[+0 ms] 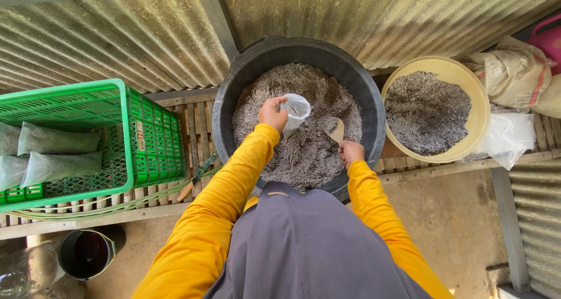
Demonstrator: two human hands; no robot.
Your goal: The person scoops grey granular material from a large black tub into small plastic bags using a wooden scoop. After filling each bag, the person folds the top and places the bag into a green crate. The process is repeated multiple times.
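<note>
A large black tub (234,83) stands in front of me, filled with grey granular mix (304,153). My left hand (272,113) holds a small clear plastic bag (295,109) open over the mix. My right hand (350,153) grips a pale wooden scoop (336,129), whose blade sits just right of the bag, near the mix surface. Both arms wear yellow sleeves.
A green plastic crate (140,141) at left holds filled clear bags (55,141). A yellow basin (476,124) of darker mix sits at right, beside sacks (511,71) and plastic bags (508,136). A black bucket (87,253) stands below the slatted bench. Corrugated metal walls rise behind.
</note>
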